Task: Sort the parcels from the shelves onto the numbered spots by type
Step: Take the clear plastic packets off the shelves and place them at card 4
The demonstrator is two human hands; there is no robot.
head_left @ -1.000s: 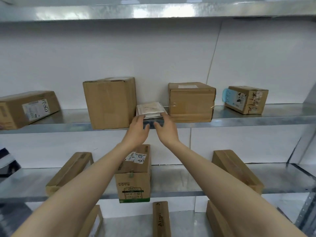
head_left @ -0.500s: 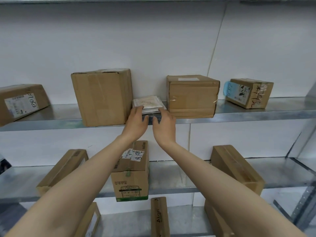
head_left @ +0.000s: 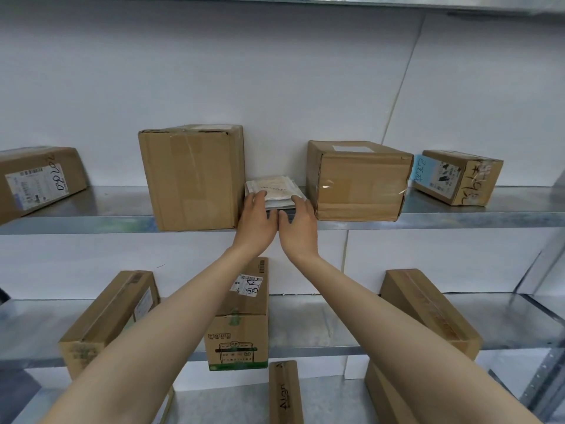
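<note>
A small stack of flat white mailer packets [head_left: 275, 191] lies on the upper metal shelf [head_left: 101, 209], squeezed between a tall brown box [head_left: 191, 177] and a wide brown box [head_left: 356, 180]. Both arms reach up to it. My left hand [head_left: 255, 221] rests its fingers on the stack's left front corner. My right hand [head_left: 298, 223] has its fingers on the right front corner. The thumbs sit below the stack at the shelf's front lip. The stack still lies on the shelf.
A labelled box [head_left: 36, 182] sits at the shelf's far left and a box with a blue label [head_left: 457, 175] at its right. The lower shelf [head_left: 321, 325] carries several brown boxes, one [head_left: 241, 325] right under my hands. More boxes stand below.
The view has tilted up slightly. Both hands have slid a little further onto the front corners of the packet stack; the stack has not moved.
</note>
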